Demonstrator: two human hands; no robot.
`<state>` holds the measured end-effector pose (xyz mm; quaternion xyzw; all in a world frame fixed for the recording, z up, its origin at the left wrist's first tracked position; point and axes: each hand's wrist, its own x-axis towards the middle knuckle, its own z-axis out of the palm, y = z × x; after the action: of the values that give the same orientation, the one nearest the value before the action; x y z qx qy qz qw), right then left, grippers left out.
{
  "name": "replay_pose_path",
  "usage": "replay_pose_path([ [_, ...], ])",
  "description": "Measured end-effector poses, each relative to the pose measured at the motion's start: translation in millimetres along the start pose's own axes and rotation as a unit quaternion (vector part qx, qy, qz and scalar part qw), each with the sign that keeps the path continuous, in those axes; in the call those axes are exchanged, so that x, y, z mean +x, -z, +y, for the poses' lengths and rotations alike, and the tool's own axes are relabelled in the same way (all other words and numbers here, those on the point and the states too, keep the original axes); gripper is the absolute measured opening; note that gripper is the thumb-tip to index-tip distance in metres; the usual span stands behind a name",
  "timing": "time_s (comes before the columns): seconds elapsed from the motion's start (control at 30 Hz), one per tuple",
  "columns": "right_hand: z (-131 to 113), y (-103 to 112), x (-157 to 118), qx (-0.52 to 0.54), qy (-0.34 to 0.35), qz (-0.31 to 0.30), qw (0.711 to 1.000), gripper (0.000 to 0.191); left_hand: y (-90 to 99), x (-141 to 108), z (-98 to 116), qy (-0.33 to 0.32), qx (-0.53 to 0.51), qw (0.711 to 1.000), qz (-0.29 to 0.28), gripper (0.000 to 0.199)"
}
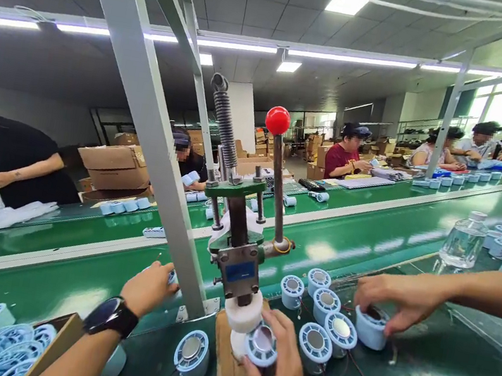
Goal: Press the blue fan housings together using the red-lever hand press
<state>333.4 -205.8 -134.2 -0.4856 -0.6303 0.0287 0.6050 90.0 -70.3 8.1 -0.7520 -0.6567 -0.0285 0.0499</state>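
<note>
My right hand (280, 372) is closed round a light-blue round housing (262, 342) with a slotted rim and silver disc. It holds the housing tilted beside the white plastic press head (243, 312) of a hand press. My left hand (147, 289), wearing a dark watch, reaches over the green conveyor beside the grey post. Its fingers are closed on another light-blue housing (172, 276), mostly hidden by the hand and post. A similar housing (191, 356) stands upright left of the press's wooden base (226, 363). The press lever with its red ball knob (278, 120) points upward.
Several housings with thin wires (326, 304) stand right of the press. A co-worker's hand (400, 300) grips one there. A clear bottle (463, 243) stands farther right. A cardboard box (56, 345) of blue rings is at lower left. The grey post (149, 107) rises beside the press.
</note>
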Motion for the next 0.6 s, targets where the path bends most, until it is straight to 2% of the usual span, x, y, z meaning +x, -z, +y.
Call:
replay_pose_path([
  [0.13, 20, 50, -25, -0.135, 0.138, -0.040, 0.980, 0.040, 13.9, -64, -12, 0.020, 0.056, 0.997, -0.055, 0.041],
  [0.2, 33, 69, -30, -0.196, 0.196, -0.051, 0.959, 0.038, 7.7, -101, -8, 0.010, 0.073, 0.993, -0.089, 0.038],
  [0.27, 45, 81, -29, -0.233, 0.244, -0.061, 0.939, 0.035, -7.0, -132, 0, -0.005, 0.095, 0.990, -0.107, 0.036],
  [0.33, 58, 86, -25, -0.258, 0.276, -0.070, 0.923, 0.035, -26.1, -153, 5, -0.011, 0.120, 0.989, -0.080, 0.038],
  [0.47, 90, 92, -23, -0.305, 0.292, -0.074, 0.904, 0.040, -58.6, -174, 0, 0.007, 0.168, 0.985, 0.025, 0.048],
  [0.53, 102, 96, -25, -0.325, 0.280, -0.061, 0.901, 0.039, -68.8, -181, -5, -0.002, 0.180, 0.983, 0.045, 0.049],
  [0.6, 99, 95, -26, -0.332, 0.261, -0.036, 0.906, 0.038, -76.6, -189, -9, -0.016, 0.186, 0.981, 0.053, 0.050],
])
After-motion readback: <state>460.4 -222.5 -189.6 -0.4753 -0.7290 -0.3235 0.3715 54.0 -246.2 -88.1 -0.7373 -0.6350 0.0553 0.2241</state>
